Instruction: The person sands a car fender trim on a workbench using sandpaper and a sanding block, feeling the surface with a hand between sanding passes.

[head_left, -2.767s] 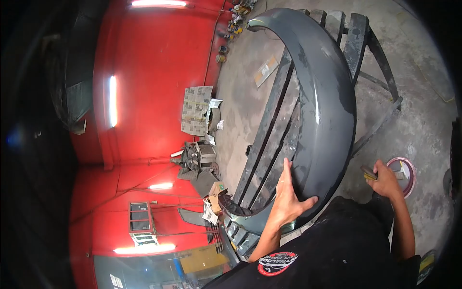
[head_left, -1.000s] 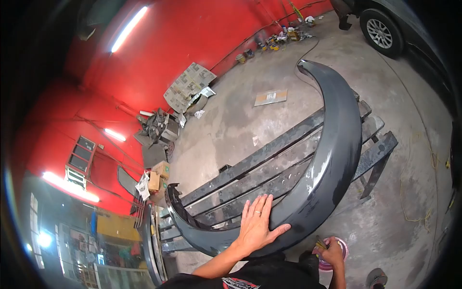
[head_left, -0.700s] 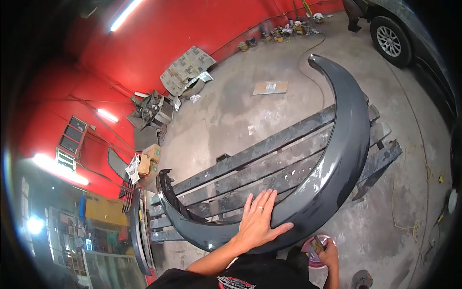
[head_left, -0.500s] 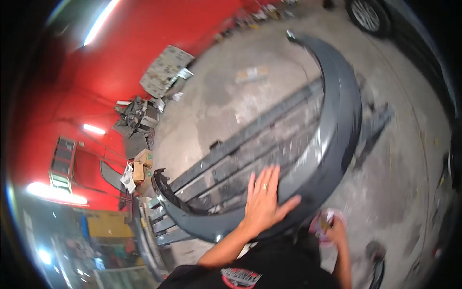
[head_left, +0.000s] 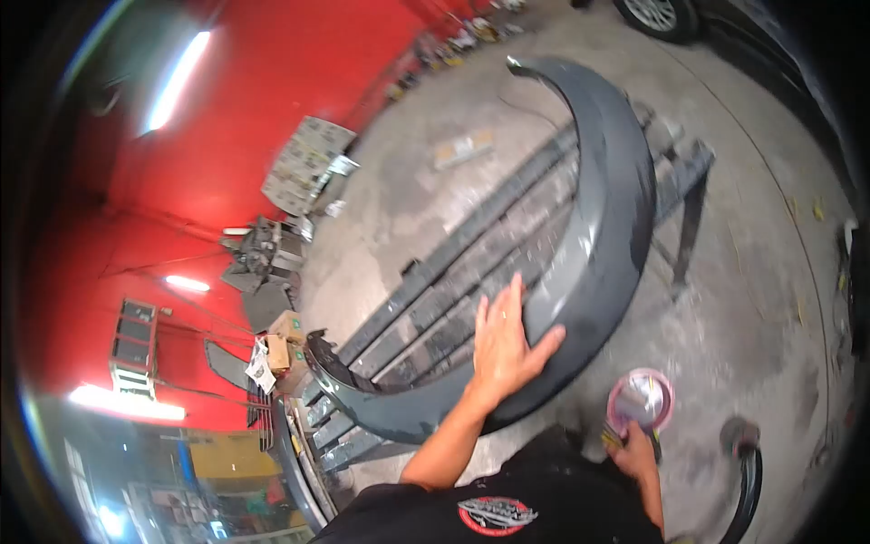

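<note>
A long curved dark grey panel (head_left: 613, 181) rests across a slatted bench (head_left: 471, 222). My left hand (head_left: 504, 349) lies on the panel's lower stretch, fingers spread, with a ring on one finger. At the lower right, my right hand (head_left: 634, 451) is closed round a small yellowish and dark block (head_left: 613, 437). Just beyond that hand, a round pink-rimmed tub (head_left: 669, 399) with liquid in it stands on the floor. The panel has glossy and dull patches on its surface.
Cardboard boxes (head_left: 288, 328) and dark parts (head_left: 263, 254) stand by the red wall. A flat cardboard piece (head_left: 463, 150) lies on the floor beyond the bench. A vehicle wheel (head_left: 660, 14) is at the top right, and a black hose-like thing (head_left: 749, 494) is at the lower right.
The view has turned and shifted. My right hand and its block appear lower beside the tub, whose inside shows more. My left hand remains spread on the panel.
</note>
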`<state>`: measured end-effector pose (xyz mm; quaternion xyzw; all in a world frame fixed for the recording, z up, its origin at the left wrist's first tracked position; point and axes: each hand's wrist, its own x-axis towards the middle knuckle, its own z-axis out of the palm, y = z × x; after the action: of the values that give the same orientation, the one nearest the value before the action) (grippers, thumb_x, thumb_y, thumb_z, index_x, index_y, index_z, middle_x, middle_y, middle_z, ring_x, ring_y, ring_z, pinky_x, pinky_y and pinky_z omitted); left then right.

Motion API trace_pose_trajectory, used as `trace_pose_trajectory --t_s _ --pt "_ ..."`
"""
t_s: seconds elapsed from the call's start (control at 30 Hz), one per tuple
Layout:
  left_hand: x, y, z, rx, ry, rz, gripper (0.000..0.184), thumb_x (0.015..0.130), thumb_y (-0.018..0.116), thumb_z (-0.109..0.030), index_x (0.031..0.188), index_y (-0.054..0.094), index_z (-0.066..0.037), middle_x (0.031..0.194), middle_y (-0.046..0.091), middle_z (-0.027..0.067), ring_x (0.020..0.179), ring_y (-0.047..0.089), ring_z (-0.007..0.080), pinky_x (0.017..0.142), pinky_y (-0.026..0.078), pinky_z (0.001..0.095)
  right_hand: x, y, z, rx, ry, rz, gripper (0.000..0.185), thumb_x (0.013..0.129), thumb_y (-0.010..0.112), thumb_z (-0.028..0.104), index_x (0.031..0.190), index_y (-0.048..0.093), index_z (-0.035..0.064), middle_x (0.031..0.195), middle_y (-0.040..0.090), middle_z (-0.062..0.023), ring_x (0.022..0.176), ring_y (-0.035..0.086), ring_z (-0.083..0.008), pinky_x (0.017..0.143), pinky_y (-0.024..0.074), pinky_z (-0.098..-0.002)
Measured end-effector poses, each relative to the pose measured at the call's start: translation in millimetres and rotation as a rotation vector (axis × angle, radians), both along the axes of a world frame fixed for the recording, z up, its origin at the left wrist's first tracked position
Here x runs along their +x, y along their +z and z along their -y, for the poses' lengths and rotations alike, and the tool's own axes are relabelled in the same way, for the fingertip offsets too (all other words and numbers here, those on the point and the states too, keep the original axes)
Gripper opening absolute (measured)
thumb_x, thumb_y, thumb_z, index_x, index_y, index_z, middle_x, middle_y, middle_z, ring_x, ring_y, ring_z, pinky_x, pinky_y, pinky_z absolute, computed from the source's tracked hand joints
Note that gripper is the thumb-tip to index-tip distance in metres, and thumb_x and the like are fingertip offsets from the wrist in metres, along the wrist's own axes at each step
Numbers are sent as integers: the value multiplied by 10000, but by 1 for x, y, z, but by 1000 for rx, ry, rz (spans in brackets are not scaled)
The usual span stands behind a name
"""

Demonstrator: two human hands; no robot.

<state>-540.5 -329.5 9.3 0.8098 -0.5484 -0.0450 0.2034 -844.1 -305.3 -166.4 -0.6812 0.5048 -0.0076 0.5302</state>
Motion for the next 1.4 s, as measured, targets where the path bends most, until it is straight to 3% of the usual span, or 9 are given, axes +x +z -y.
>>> trace_pose_trajectory --t_s 0.2,0.3,0.43,0.5,0.53,0.63,0.87,1.1,1.4 --pt "-11 13 22 174 186 7 1082 734 801 -450 1492 228 66 1481 373 283 1400 331 409 1185 188 474 -53 -19 94 17 -170 -31 423 704 797 204 924 477 36 841 629 -237 839 632 -444 736 482 -466" --pt "-34 11 47 12 327 -47 1039 755 809 -375 1502 225 51 1469 399 280 1389 371 393 1158 265 435 -105 -103 140 -46 -3 80 427 699 806 242 876 467 51 762 589 -196 704 582 -342 679 474 -423" --pt "-61 -12 108 -7 619 -20 832 895 633 -388 1509 245 18 1418 476 241 1327 447 363 1144 257 475 -146 -137 235 126 267 42 450 678 816 270 899 498 40 790 607 -209 750 606 -421 692 482 -435" --pt "-58 -24 125 84 728 151 743 944 533 -407 1507 264 -1 1382 524 207 1294 480 355 1143 252 484 -167 -161 286 119 237 93 450 683 804 274 886 482 34 753 572 -155 691 571 -326 668 472 -390" --pt "-58 -22 129 116 776 143 718 952 514 -410 1501 281 -9 1362 545 196 1277 492 362 1136 262 485 -174 -165 307 317 131 77 406 711 770 225 881 458 29 747 518 -102 692 509 -231 664 446 -359" --pt "-61 -21 135 163 878 169 663 960 491 -427 1465 358 -19 1284 608 174 1213 537 372 1112 294 478 -182 -158 359 191 -6 59 359 743 741 195 821 424 45 721 444 -56 665 450 -170 610 405 -348" --pt "-60 -23 137 104 837 219 538 943 531 -400 1351 536 -50 1211 656 139 1130 580 330 1031 372 425 -194 -153 404 174 89 29 350 728 732 196 852 452 28 744 481 -73 685 478 -203 630 412 -374" --pt "-60 -25 138 96 833 240 506 939 540 -384 1335 560 -69 1195 663 128 1129 583 303 1026 375 410 -172 -112 425 199 176 -68 382 689 744 202 875 464 19 734 503 -104 671 502 -247 641 433 -389" --pt "-59 -26 138 102 828 244 499 945 531 -395 1322 568 -70 1193 652 147 1122 576 314 1024 373 415 -167 -91 440 79 209 108 394 699 731 210 910 457 22 750 551 -175 707 558 -306 680 462 -402"
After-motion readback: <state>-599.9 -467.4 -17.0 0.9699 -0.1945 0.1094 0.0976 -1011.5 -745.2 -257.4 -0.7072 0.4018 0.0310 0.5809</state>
